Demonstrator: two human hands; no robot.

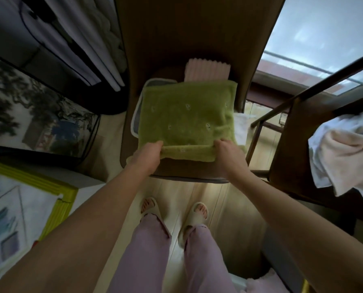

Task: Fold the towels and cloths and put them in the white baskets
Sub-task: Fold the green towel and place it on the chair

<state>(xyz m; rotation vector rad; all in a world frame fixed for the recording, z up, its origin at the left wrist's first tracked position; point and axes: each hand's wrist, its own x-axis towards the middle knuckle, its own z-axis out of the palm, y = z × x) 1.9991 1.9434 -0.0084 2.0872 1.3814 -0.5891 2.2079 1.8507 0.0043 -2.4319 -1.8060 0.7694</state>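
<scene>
Both arms reaching forward over a brown table [197, 172], each hand at the near edge of a folded green towel [187, 115] patterned with small pale motifs. Left hand [147, 154] pinching the towel's near left corner, fingers curled over the top and thumb tucked below; right hand [229, 153] pinching the near right corner in the same way, knuckles up. Near hem of the towel turned up into a narrow fold between the two hands. Towel lying flat across the top of a white basket [137, 115], only the basket's rim and a dark strip of its inside visible at the left and far left corner. Just beyond the towel, a pink ribbed cloth [207, 69] partly tucked behind it. Off to the right, well apart, a loose heap of white and pale pink cloths [343, 153] draped over a second dark surface. Below, pink trousers and pale slippers [194, 214] on a light wood floor
</scene>
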